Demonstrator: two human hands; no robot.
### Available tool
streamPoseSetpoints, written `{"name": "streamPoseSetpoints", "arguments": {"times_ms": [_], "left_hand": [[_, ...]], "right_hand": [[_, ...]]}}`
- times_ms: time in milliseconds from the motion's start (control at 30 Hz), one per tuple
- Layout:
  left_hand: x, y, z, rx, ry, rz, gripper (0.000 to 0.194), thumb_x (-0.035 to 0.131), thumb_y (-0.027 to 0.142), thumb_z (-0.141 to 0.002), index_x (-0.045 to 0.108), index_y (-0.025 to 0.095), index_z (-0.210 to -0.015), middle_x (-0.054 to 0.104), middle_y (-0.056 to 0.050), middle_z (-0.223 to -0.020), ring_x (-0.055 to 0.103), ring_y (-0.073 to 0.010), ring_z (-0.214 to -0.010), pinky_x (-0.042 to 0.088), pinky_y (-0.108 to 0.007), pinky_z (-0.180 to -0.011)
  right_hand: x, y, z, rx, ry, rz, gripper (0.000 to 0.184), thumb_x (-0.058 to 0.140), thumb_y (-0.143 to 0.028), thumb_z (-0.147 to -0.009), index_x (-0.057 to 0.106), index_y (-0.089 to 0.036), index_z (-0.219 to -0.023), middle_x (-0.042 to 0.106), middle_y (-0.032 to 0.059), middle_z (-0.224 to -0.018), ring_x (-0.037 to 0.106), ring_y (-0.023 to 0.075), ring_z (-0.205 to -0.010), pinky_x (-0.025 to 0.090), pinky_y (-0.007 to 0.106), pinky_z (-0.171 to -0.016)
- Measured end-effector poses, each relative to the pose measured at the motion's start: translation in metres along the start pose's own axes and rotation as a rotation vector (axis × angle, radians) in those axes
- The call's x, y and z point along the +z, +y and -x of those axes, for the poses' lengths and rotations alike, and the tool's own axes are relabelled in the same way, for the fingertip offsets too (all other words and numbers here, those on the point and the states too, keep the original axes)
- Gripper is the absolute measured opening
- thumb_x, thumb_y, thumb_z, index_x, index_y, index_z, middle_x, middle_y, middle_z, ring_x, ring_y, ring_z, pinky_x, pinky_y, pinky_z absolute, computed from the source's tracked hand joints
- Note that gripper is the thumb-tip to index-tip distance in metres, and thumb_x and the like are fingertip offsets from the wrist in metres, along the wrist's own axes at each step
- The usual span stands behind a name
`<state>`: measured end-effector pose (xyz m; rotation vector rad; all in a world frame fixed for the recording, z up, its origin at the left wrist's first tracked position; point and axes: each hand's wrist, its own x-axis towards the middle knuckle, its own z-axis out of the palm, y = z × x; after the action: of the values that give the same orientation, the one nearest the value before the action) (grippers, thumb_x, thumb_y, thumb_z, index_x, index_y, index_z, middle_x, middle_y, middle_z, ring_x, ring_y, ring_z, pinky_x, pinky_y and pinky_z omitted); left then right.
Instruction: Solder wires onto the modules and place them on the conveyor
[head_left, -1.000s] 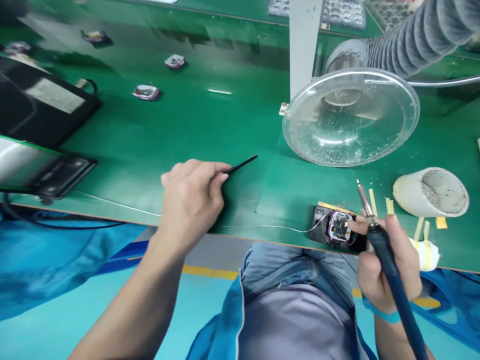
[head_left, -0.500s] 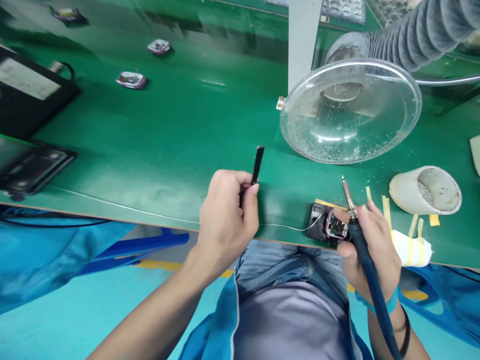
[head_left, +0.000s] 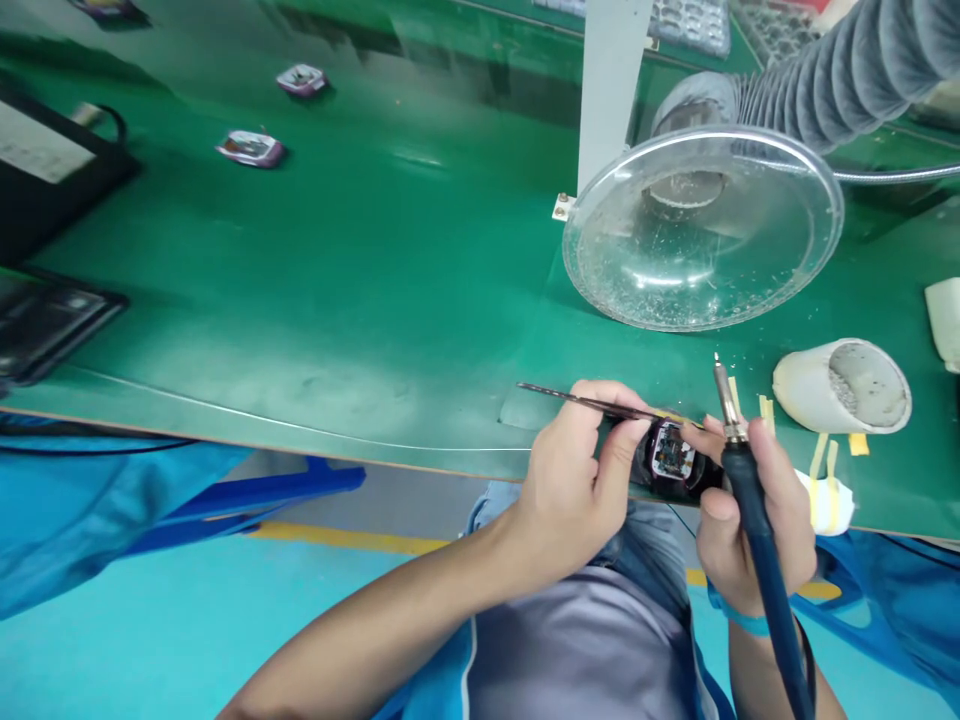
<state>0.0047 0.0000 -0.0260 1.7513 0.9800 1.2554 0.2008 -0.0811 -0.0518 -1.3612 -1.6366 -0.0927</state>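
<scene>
My left hand (head_left: 577, 480) is closed on thin black tweezers (head_left: 577, 400), whose back end points left over the green bench. The hand sits right beside a small purple-rimmed device with an exposed circuit board (head_left: 671, 455) resting on a black fixture at the bench's front edge. My right hand (head_left: 754, 520) grips a soldering iron (head_left: 739, 460) by its dark blue handle, tip pointing up and away, while its fingertips touch the device's right side.
A clear round fume hood (head_left: 701, 225) on a grey ribbed hose (head_left: 840, 80) stands behind the device. A white tip-cleaner holder (head_left: 844, 385) and yellow tape strips lie to the right. Two similar purple devices (head_left: 251, 148) lie far left, near black equipment (head_left: 45, 170).
My left hand carried the tweezers from the middle of the bench rightward to the device, turning them so the points face the board. My right hand stayed on the iron.
</scene>
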Motion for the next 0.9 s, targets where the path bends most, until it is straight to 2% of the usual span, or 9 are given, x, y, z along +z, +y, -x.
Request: {"name": "streamPoseSetpoints", "arguments": {"times_ms": [233,533,633,767,900], "left_hand": [[-0.001,-0.003,0.002,-0.025,-0.013,-0.001,0.014,0.065,0.015,-0.116,0.067,0.026,-0.125,0.083,-0.002,-0.115,0.085,-0.017,-0.105,0.068,-0.028,-0.093],[-0.001,-0.002,0.002,-0.011,-0.016,-0.041,0.013,0.067,0.015,-0.115,0.069,0.025,-0.123,0.085,-0.003,-0.112,0.086,-0.0185,-0.103,0.069,-0.031,-0.093],[0.0,-0.003,0.002,0.014,-0.023,-0.06,0.014,0.067,0.014,-0.114,0.069,0.024,-0.122,0.085,-0.004,-0.112,0.086,-0.0193,-0.104,0.07,-0.032,-0.094],[0.001,-0.006,0.003,0.122,-0.031,-0.092,0.017,0.066,0.012,-0.112,0.069,0.024,-0.123,0.086,-0.006,-0.11,0.085,-0.0222,-0.105,0.07,-0.036,-0.095],[0.001,-0.008,0.005,0.182,-0.041,-0.096,0.019,0.065,0.011,-0.112,0.069,0.024,-0.124,0.086,-0.006,-0.11,0.084,-0.0234,-0.106,0.07,-0.038,-0.098]], "right_hand": [[0.004,-0.008,-0.014,-0.068,-0.019,-0.041,0.066,0.07,-0.049,-0.12,0.055,-0.018,-0.176,0.086,0.0152,-0.126,0.085,0.0339,-0.122,0.074,0.064,-0.115],[0.002,-0.006,-0.012,-0.071,-0.036,-0.072,0.065,0.071,-0.05,-0.12,0.057,-0.018,-0.175,0.086,0.015,-0.127,0.082,0.0336,-0.131,0.071,0.064,-0.119],[0.0,-0.005,-0.012,-0.046,-0.038,-0.076,0.064,0.069,-0.049,-0.12,0.057,-0.019,-0.175,0.085,0.0155,-0.127,0.084,0.0345,-0.125,0.074,0.064,-0.114],[-0.005,-0.005,-0.007,-0.01,0.081,-0.111,0.055,0.065,-0.052,-0.122,0.069,-0.017,-0.165,0.084,0.0152,-0.118,0.085,0.0334,-0.109,0.077,0.051,-0.09],[-0.003,-0.011,0.001,0.205,0.177,-0.236,0.056,0.063,-0.067,-0.119,0.081,-0.022,-0.146,0.077,0.0089,-0.1,0.08,0.0295,-0.094,0.071,0.049,-0.081]]}}
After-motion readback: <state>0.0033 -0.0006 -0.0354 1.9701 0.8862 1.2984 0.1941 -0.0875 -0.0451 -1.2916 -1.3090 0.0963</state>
